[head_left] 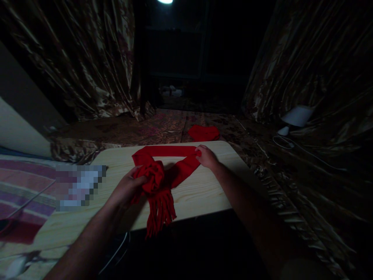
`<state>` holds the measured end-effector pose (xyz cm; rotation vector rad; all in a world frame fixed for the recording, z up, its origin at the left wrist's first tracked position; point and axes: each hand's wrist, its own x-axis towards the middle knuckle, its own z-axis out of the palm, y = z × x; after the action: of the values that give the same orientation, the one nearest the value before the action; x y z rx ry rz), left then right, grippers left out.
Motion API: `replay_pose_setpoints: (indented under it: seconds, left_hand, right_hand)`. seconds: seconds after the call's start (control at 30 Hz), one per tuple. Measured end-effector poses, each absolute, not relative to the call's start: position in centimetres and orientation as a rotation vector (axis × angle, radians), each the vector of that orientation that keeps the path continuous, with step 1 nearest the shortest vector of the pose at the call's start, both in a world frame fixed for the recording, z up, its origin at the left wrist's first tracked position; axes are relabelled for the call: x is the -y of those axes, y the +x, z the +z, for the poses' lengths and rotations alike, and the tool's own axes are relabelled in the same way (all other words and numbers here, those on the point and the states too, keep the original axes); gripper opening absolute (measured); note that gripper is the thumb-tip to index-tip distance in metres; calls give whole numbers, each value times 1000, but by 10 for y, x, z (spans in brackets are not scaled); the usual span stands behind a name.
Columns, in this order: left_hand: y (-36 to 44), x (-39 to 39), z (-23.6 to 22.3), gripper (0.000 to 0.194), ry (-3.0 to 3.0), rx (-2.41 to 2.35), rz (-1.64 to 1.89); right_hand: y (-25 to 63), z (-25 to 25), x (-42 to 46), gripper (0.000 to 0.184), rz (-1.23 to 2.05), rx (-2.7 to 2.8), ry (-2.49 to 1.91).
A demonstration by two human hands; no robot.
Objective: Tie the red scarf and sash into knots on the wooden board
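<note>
A red scarf (183,170) with a fringed end lies partly on the light wooden table (204,190), its fringe hanging toward the near edge. My left hand (131,184) grips a bunched, rolled part of it, thumb on top. At the far right bend of the scarf, my right hand (206,156) pinches the cloth. Between the hands one strip runs straight along the back of the table, and another slants down from my right hand to the bunch. The fingers under the bunch are hidden.
Another red cloth (204,132) lies just beyond the table's far edge. A white lamp (297,116) with a cord stands at the right. A blurred-out item (83,186) lies at the table's left, beside striped bedding (26,182). Patterned curtains (96,58) hang behind.
</note>
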<state>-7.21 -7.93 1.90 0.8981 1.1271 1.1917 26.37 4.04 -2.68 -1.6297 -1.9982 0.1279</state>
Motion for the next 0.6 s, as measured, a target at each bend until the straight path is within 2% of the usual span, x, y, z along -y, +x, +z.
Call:
replay_pose_setpoints:
  seconds: [0.07, 0.17, 0.3, 0.33, 0.4, 0.47, 0.5, 0.53, 0.6]
  left_hand:
    - [-79, 77, 11, 64, 867, -1119, 1179]
    - [-91, 77, 9, 66, 817, -1097, 1210]
    - [-103, 79, 11, 69, 833, -1104, 1216]
    - [-105, 79, 9, 68, 854, -1117, 1180]
    - [-108, 79, 2, 65, 887, -1133, 1103]
    - [-110, 78, -8, 65, 901, -1131, 1061]
    - [-111, 78, -13, 66, 899, -1128, 1061]
    - [-112, 77, -16, 66, 895, -1126, 1065]
    - [-114, 75, -20, 67, 876, -1110, 1087]
  right_hand:
    - [258, -26, -49, 25, 77, 1962, -1711]
    - [252, -22, -63, 12, 10, 1791, -1805]
    - [255, -19, -79, 19, 113, 1572, -1871]
    - [257, -20, -81, 24, 180, 1599, -1888]
    - [260, -22, -83, 45, 280, 1748, -1887]
    - [261, -23, -82, 69, 263, 1932, -1840]
    - [260, -23, -80, 73, 213, 2012, -1810]
    - [258, -22, -78, 71, 150, 2079, -1784]
    - [252, -19, -74, 52, 28, 2188, -1757]
